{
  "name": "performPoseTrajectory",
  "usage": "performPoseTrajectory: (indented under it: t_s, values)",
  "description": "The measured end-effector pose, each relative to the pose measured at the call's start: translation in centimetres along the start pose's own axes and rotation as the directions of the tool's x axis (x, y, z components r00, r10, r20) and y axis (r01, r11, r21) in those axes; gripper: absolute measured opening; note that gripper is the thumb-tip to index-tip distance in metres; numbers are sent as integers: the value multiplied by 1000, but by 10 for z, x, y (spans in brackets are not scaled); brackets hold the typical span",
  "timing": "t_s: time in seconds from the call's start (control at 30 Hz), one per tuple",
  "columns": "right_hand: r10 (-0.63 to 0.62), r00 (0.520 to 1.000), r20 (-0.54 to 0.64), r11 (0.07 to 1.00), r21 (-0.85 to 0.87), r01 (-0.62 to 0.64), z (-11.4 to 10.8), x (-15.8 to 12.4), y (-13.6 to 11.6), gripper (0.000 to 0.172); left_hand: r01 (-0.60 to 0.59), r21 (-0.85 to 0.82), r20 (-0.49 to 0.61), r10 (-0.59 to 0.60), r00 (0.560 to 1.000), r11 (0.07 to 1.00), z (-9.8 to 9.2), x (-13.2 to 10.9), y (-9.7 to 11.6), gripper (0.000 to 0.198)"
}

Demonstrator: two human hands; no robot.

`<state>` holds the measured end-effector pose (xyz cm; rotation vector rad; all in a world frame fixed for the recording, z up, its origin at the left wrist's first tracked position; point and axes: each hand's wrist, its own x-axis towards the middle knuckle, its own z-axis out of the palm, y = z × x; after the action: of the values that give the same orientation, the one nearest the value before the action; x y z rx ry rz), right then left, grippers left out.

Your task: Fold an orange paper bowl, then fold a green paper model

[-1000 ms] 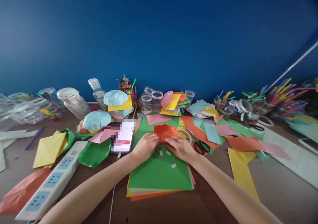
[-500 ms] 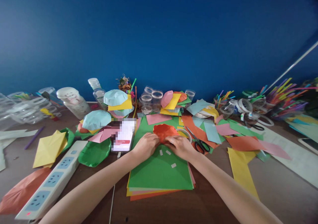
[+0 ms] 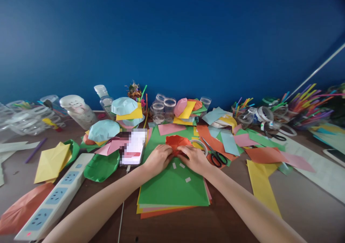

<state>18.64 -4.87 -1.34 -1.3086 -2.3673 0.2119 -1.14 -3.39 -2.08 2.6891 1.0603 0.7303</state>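
The left hand (image 3: 158,160) and right hand (image 3: 194,160), fingers half-closed, grip one crumpled orange paper form (image 3: 175,143) between them, above a stack of coloured paper (image 3: 172,189). Three white tape scraps (image 3: 182,165) lie on the stack's green top sheet; one pair of scissors (image 3: 217,159) lies to the right.

We find matt, creased orange paper (image 3: 176,144) at the centre, with smooth matt green paper (image 3: 172,189) at six o'clock. At three o'clock lie scissors (image 3: 217,158) — metal blades, glossy black plastic handles. Clear, shiny plastic cups (image 3: 169,106) stand at twelve, a smooth white plastic power strip (image 3: 51,200) lies at eight, and beneath everything runs a glossy brown tabletop (image 3: 229,214).
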Motion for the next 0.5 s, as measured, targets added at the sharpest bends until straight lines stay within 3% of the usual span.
performPoseTrajectory:
  t_s: [0.3, 0.5]
  values:
    - [27, 995, -91, 987, 161, -12, -2, 3, -1, 25, -43, 2, -11, 43, 999, 999, -8, 2, 0, 15]
    - [-13, 998, -65, 995, 99, 19, 0, 2, -3, 22, -35, 37, -32, 37, 999, 999, -5, 1, 1, 13]
